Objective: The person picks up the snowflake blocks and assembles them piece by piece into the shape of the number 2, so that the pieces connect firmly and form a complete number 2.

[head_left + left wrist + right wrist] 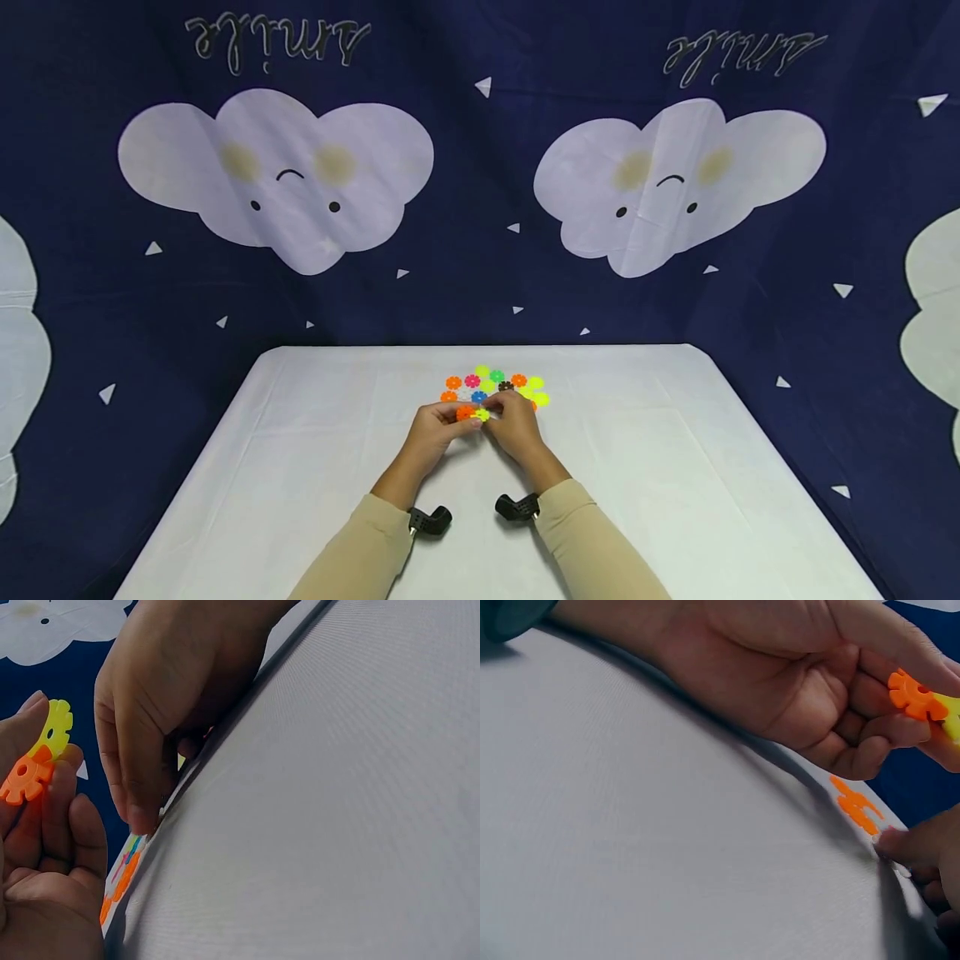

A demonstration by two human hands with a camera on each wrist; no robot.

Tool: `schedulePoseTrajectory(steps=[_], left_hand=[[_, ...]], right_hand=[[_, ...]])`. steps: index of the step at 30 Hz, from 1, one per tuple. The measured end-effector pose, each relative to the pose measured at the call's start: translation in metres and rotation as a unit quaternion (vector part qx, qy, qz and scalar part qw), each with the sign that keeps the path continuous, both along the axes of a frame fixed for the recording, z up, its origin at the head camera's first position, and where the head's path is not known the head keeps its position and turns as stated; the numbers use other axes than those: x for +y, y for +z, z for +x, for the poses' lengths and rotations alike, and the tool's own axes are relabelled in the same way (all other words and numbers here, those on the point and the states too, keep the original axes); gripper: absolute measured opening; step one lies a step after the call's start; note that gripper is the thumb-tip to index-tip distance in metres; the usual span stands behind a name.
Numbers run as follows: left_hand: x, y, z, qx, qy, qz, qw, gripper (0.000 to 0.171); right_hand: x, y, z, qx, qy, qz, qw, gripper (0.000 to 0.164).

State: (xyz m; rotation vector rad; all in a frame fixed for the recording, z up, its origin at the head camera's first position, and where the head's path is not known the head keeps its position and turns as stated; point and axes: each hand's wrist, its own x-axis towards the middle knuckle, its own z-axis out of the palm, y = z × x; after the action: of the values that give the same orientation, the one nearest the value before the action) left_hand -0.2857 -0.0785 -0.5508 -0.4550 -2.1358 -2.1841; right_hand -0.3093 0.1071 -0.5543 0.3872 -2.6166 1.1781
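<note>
My left hand [437, 429] pinches two joined, notched snowflake discs, an orange one [24, 778] and a yellow one [57, 729], between thumb and fingers. They are held up off the table, and their slots meet edge to edge. Beside it, my right hand [517, 425] reaches down with bent fingers, its fingertips at the tabletop by the near edge of the loose discs. Whether a disc sits between those fingertips is hidden. Close by lie a blue disc [478, 397], a dark brown disc [506, 387] and an orange disc [448, 397].
Several more loose discs lie spread flat past the hands, among them a pink disc [472, 381], a green disc [497, 377] and a yellow disc [541, 400]. A white cloth covers the table [300, 467]. Behind it hangs a dark blue curtain [480, 167] with clouds.
</note>
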Motion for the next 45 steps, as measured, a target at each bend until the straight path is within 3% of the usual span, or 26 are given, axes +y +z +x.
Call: schedulePoseTrajectory(steps=[15,24,31,37,45], left_hand=[[-0.001,0.0,0.005,-0.025,-0.003,0.017,0.9996,0.029],[-0.001,-0.002,0.004,-0.025,0.004,0.017,0.9995,0.029],[-0.002,-0.002,0.002,-0.024,0.01,0.009,0.9996,0.029],[-0.002,-0.002,0.001,-0.022,0.023,-0.005,0.9995,0.028],[-0.001,-0.003,-0.002,-0.012,0.049,0.005,0.9987,0.026]], right_hand=[[0.004,-0.006,0.008,0.025,0.016,-0.042,0.999,0.023],[0.011,-0.004,0.014,0.015,0.005,-0.134,0.991,0.018],[0.014,-0.001,0.015,-0.022,0.008,-0.232,0.972,0.018],[0.016,0.0,0.014,-0.013,0.024,-0.291,0.956,0.018],[0.018,0.002,0.016,-0.034,0.045,-0.372,0.926,0.02]])
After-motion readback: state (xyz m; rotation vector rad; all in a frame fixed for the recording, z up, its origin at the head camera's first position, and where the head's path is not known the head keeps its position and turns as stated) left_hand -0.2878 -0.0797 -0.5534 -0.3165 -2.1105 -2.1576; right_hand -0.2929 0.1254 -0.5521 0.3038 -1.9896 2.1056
